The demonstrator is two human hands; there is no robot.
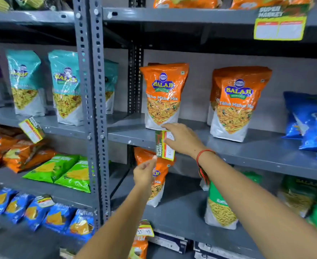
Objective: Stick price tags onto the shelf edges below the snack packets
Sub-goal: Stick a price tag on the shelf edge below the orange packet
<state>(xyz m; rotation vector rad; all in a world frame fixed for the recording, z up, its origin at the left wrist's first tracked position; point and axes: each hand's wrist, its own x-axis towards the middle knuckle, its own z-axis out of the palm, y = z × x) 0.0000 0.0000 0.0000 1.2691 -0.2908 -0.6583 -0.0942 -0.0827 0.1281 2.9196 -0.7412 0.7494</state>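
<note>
Right hand (182, 141) presses price tag (163, 147) flat-fingered against shelf edge (257, 161); left hand (144, 172), loosely curled, seemingly touches its lower corner.

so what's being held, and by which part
The price tag: right hand fingers over its right side, left hand touching its lower left corner; whether pinched cannot be told.

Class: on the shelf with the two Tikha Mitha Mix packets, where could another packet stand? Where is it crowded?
Free: between left orange packet and right orange packet; between grey post and the left one; between the right one and blue packets. Crowded: the blue end, and where the right hand presses the price tag.
</note>
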